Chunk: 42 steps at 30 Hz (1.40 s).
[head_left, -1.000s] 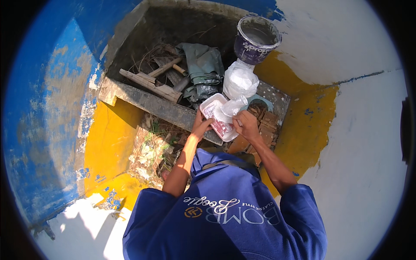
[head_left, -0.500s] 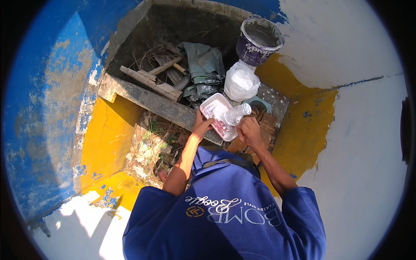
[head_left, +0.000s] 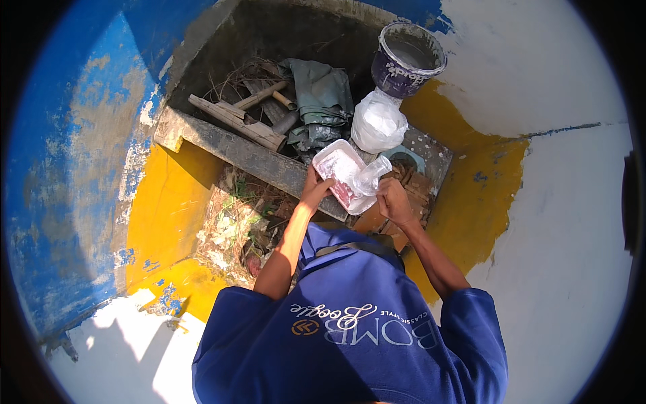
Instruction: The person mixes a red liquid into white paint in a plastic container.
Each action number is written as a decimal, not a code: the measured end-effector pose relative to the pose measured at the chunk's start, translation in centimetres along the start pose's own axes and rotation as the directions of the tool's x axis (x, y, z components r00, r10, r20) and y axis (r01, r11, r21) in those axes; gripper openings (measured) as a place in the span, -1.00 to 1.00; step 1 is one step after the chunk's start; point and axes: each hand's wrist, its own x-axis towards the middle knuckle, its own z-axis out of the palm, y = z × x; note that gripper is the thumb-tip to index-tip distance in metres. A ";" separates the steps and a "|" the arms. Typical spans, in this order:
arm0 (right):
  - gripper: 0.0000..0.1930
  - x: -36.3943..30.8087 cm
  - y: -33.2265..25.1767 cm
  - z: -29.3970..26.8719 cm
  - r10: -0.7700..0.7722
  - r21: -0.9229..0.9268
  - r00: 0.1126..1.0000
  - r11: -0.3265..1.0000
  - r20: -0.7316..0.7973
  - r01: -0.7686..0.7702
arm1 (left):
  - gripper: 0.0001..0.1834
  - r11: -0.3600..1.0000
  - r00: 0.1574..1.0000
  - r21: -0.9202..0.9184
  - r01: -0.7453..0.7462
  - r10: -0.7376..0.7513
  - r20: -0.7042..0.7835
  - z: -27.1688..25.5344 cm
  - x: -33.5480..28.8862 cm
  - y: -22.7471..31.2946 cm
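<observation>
My left hand (head_left: 315, 190) grips the near left side of a shallow pinkish-white tray (head_left: 320, 159), its thumb over the rim. White powder (head_left: 342, 165) lies in the tray, and the reddish bottom shows through in places. Closed round a clear, crinkled plastic cup (head_left: 372, 174), my right hand (head_left: 394, 200) tilts it over the tray's right side. White residue clouds the cup; how much is inside I cannot tell. Just beyond the tray stands a white plastic bag (head_left: 379, 124), bulging with its contents, on the ledge.
A dark purple bucket (head_left: 398, 77) with a smeared rim stands behind the bag. Left of it lie a grey-green sheet (head_left: 316, 91) and broken bamboo pieces (head_left: 242, 124). A concrete ledge (head_left: 222, 151) runs below them. Painted walls, blue (head_left: 60, 222) and white (head_left: 572, 269), rise on both sides.
The whole view has shifted slightly. My right hand and the cup have moved a little; more of the tray's reddish bottom shows beside the cup. Both hands keep their hold.
</observation>
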 end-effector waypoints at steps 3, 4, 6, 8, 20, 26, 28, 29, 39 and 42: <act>-0.78 0.1 -1.8 0.0 0.089 0.171 0.986 0.983 -0.141 -0.064 | -0.13 1.000 1.000 0.027 0.013 -0.012 -0.014 0.1 -0.5 0.1; -0.78 -0.3 -1.5 0.3 0.092 0.176 0.986 0.982 -0.136 -0.067 | -0.13 0.997 0.999 0.064 0.030 -0.028 -0.031 0.2 -0.7 0.2; -0.80 0.0 -0.5 -0.1 0.087 0.082 0.996 0.993 0.029 -0.089 | -0.17 0.998 0.997 0.035 0.060 -0.058 -0.043 0.9 -0.8 1.0; -0.83 0.2 -1.0 -0.2 0.178 0.118 0.978 0.979 -0.108 -0.165 | -0.22 0.992 0.988 -0.006 0.124 -0.124 -0.096 1.5 -1.1 1.6; -0.85 14.0 7.2 -2.4 0.674 0.289 0.617 0.735 -0.406 -0.613 | -0.26 0.924 0.995 -0.369 0.094 -0.101 0.002 -1.3 -4.2 1.0; -0.77 14.1 8.7 -1.5 0.708 0.141 0.655 0.700 -0.265 -0.700 | -0.24 0.949 0.996 -0.314 0.023 -0.048 -0.070 -0.6 -7.4 0.9; -0.74 13.6 6.3 -1.7 0.696 0.093 0.683 0.713 -0.223 -0.695 | -0.25 0.930 0.995 -0.367 0.031 -0.062 -0.074 -0.3 -8.1 0.3; -0.71 13.5 4.4 -2.0 0.678 0.044 0.711 0.729 -0.189 -0.683 | -0.26 0.908 0.995 -0.417 0.035 -0.069 -0.068 -0.1 -8.3 0.2; -0.18 2.5 -8.1 1.3 0.877 0.928 0.477 0.224 -0.059 -0.296 | -0.32 0.868 0.993 -0.489 -0.093 0.043 -0.114 5.9 -8.7 0.8; -0.21 2.8 -7.6 -0.5 0.703 0.837 0.691 0.471 -0.166 -0.278 | -0.30 0.918 0.985 -0.373 -0.138 0.090 -0.145 8.0 -10.4 1.8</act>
